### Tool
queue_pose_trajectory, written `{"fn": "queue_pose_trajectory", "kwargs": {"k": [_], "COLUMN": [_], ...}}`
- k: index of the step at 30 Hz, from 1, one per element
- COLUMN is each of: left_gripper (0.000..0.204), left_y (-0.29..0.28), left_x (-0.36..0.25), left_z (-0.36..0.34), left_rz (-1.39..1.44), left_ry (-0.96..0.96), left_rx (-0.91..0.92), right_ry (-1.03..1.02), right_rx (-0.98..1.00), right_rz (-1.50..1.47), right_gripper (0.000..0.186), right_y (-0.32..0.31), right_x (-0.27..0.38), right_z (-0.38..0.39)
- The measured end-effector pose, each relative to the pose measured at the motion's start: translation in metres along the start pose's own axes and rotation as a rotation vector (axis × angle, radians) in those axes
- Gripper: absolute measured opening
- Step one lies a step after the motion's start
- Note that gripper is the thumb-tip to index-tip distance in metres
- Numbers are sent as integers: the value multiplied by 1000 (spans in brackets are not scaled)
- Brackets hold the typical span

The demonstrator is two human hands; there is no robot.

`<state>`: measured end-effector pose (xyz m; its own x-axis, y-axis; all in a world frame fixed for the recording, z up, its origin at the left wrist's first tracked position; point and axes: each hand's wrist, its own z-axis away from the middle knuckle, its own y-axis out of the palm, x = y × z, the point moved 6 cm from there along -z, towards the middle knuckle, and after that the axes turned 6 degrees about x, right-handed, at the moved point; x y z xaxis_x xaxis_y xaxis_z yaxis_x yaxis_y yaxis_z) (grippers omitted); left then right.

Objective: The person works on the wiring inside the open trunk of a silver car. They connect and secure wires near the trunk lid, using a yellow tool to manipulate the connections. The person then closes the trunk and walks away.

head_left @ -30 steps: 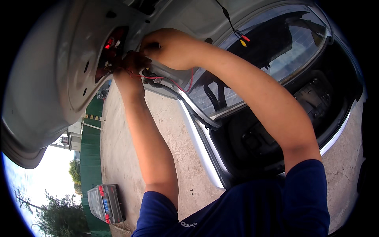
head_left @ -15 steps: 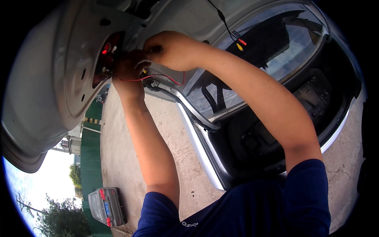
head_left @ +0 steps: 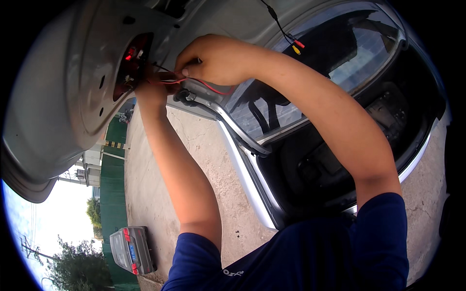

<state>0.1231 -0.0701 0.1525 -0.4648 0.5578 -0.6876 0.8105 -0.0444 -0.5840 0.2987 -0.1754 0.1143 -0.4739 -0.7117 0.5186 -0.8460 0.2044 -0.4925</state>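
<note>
My right hand (head_left: 213,60), fingers closed, pinches a red wire (head_left: 208,86) beside the raised grey boot lid (head_left: 68,97). My left hand (head_left: 158,89) is just below and left of it, against the lamp opening (head_left: 131,68) with its red light; its curled fingers are in shadow, and what they grip is unclear. A dark wire (head_left: 160,67) runs from the opening toward my right hand. Further right a black cable (head_left: 274,19) dangles with red and yellow plugs (head_left: 297,47) at its end.
The car's rear window (head_left: 364,36) and black boot interior (head_left: 315,179) lie to the right, with a metal hinge arm (head_left: 233,126) between. Beyond are concrete ground (head_left: 194,145), a parked grey car (head_left: 131,250), a green fence (head_left: 111,203) and trees (head_left: 77,264).
My left hand has shifted slightly left. My right hand has moved slightly right and up from half a second ago, and the red wire now runs higher, up to its fingertips.
</note>
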Motion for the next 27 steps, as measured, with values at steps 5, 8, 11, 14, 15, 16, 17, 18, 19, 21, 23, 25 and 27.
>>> {"fn": "queue_pose_trajectory", "kwargs": {"k": [5,8,11,14,15,16,17,18,19,21,23,25,27], "left_gripper": [50,45,39,34,33,33,32,33,34,36,35,34,32], "left_y": [12,10,13,14,12,16,21,22,26,25,19,15,13], "left_x": [-7,3,5,7,13,7,2,-2,-9,-12,-6,-1,3], "left_z": [2,-8,-12,-14,-17,-15,-14,-10,-5,-4,-8,-12,-16], "left_rz": [236,339,372,441,468,576,684,630,583,513,364,245,157], "left_ry": [21,35,83,126,163,179,197,169,147,117,81,66,70], "left_rx": [-32,6,-6,-30,-22,-29,-37,-45,-49,-49,-12,7,8], "right_ry": [29,-30,38,92,106,124,141,110,80,40,29,195,306], "right_rx": [57,47,-65,-193,-275,-358,-440,-483,-528,-511,-393,-162,15], "right_rz": [14,67,47,58,87,118,150,181,223,267,287,-120,-330], "right_gripper": [24,23,21,25,28,31,34,37,40,44,46,43,40], "right_y": [2,5,-3,-18,-24,-32,-39,-44,-53,-58,-55,-49,-47], "right_x": [-1,-10,-26,-34,-35,-35,-34,-35,-41,-51,-54,-70,-71], "right_z": [-1,-3,-1,-5,-6,-8,-9,-12,-15,-26,-38,-48,-57]}}
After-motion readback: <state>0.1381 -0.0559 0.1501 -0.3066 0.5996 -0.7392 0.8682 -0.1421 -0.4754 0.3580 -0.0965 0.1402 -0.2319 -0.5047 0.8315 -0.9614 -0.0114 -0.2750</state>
